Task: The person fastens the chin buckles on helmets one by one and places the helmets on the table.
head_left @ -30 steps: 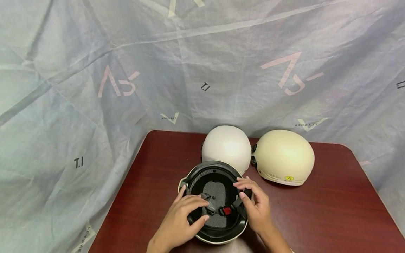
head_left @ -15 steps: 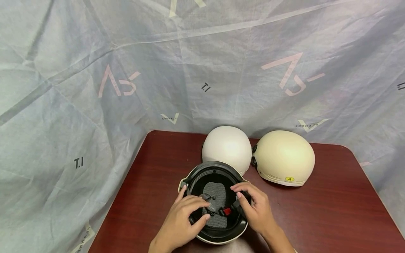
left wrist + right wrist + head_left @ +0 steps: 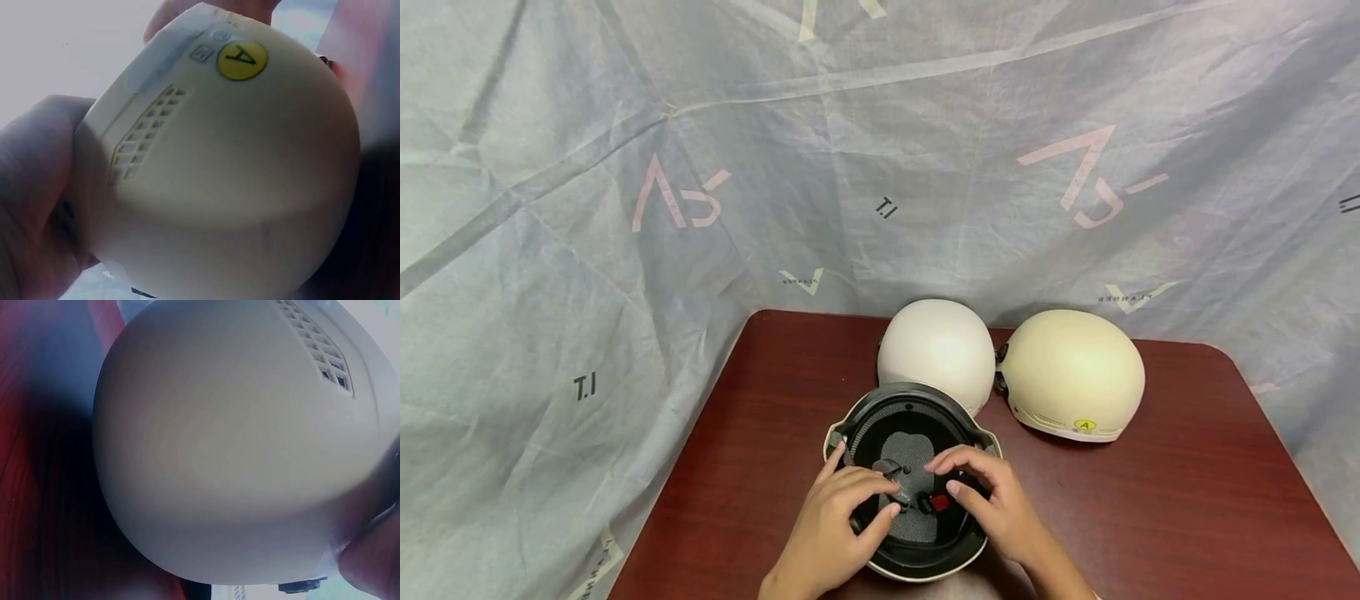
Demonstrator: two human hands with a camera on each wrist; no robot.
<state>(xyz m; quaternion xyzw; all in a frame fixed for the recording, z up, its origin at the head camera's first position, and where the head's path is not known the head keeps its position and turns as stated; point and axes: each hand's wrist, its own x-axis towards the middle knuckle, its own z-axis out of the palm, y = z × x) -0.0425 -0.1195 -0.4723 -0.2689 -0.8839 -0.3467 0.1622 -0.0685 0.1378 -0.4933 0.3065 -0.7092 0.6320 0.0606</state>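
Note:
An upturned cream helmet (image 3: pixel 867 405) sits near me in the head view, its black lining and grey mesh pad (image 3: pixel 917 527) facing up. My left hand (image 3: pixel 831 521) lies over its left rim and pinches the dark chin strap (image 3: pixel 887 468) between thumb and forefinger. My right hand (image 3: pixel 996 496) reaches over the right rim, forefinger and thumb apart, above the red buckle (image 3: pixel 940 502). Whether it touches the strap below is hidden. Both wrist views show the outer shell (image 3: pixel 250 156), with a yellow "A" sticker (image 3: pixel 242 60) in the left one.
Behind the upturned helmet a white helmet (image 3: pixel 936 346) stands dome up, partly covered by its rim. To its right stands another cream helmet (image 3: pixel 1071 367). All rest on a dark red table (image 3: pixel 1187 500). A grey printed cloth (image 3: pixel 925 167) hangs around it.
My right hand has moved left and inward from the helmet's right rim, its fingertips coming closer to the red buckle. The left hand and the helmets have hardly moved.

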